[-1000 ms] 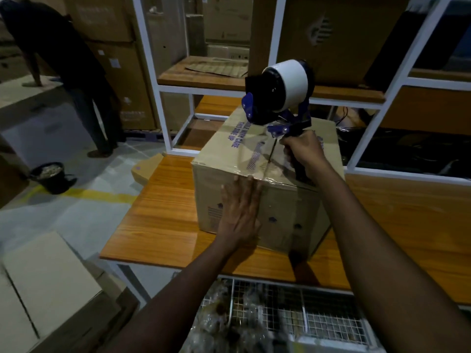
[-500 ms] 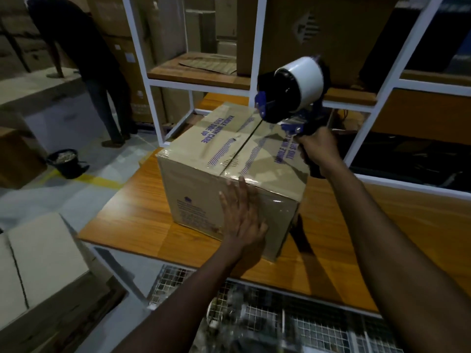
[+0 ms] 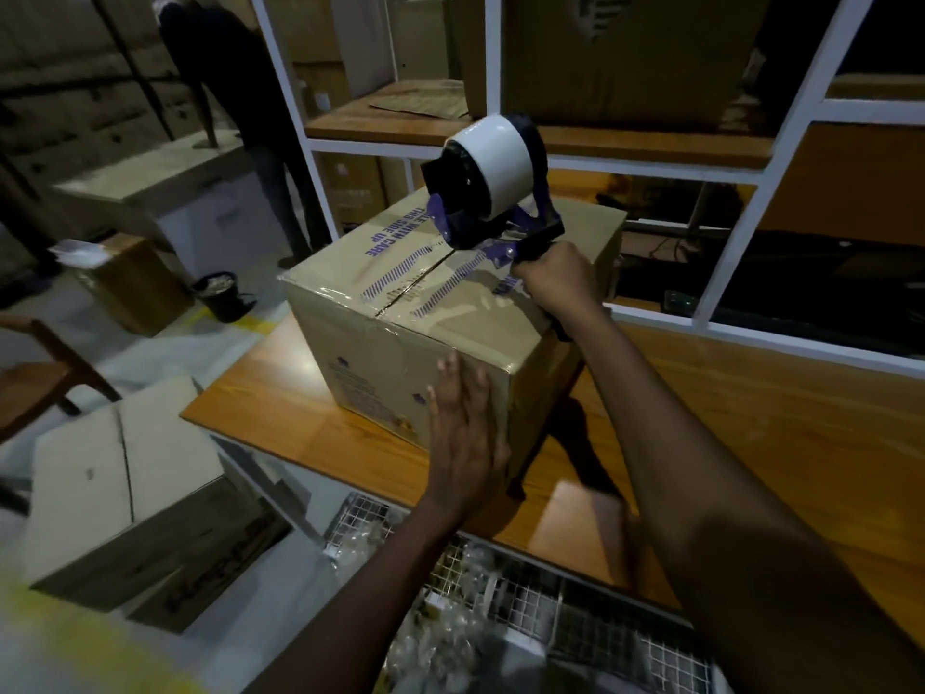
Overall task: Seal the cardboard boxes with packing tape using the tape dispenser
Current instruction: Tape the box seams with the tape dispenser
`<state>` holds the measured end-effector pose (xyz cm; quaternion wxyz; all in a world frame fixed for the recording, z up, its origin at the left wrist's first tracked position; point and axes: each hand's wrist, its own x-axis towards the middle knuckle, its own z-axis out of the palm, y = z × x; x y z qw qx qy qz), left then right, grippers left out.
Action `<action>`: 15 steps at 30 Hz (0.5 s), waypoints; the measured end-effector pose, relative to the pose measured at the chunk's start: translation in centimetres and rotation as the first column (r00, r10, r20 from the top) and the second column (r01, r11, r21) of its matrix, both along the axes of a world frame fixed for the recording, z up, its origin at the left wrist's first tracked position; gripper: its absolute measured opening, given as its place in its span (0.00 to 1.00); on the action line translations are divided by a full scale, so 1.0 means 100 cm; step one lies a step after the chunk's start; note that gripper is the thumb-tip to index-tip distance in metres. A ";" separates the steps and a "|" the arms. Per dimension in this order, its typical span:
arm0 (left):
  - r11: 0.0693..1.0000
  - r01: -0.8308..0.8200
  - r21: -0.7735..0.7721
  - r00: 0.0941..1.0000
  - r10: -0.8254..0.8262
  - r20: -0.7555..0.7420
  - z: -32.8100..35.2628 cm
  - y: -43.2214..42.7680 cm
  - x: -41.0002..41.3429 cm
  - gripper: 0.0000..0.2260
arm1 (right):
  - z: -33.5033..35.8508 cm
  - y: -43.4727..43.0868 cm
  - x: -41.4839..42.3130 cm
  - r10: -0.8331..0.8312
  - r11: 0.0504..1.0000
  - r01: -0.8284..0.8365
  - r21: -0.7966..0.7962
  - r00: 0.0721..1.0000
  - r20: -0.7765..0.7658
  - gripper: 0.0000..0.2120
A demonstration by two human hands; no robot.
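The box [image 3: 380, 363] is set on the counter [image 3: 751, 418]. The dispenser [image 3: 493, 185] is clamped in the right grip [image 3: 560, 280] over the top seam. The left grip [image 3: 465, 443] is pressed flat, fingers straight, against the box's near side.

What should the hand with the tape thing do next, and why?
Probably press the blue tape dispenser, with its white roll, down onto the top seam of the brown cardboard box and draw it along. The right hand grips its handle above that seam, and the left hand lies flat against the box's near side, bracing it. Whether tape already covers the seam is unclear.
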<state>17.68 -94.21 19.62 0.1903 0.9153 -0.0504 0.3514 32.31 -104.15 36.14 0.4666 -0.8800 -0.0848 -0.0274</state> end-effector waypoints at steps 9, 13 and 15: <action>0.932 -0.120 -0.341 0.992 0.127 -0.002 0.020 -0.025 -0.003 0.33 | 0.001 -0.001 -0.002 0.054 0.998 -0.054 -0.028 0.999 -0.002 0.16; 0.877 -0.179 -0.446 0.976 0.215 0.032 0.034 -0.040 -0.001 0.26 | 0.002 -0.003 -0.003 0.077 0.997 -0.077 -0.024 0.997 -0.006 0.17; 0.881 -0.167 -0.443 0.972 0.223 0.076 0.036 -0.041 0.001 0.22 | 0.002 -0.004 -0.003 0.082 0.996 -0.082 -0.038 0.997 -0.012 0.18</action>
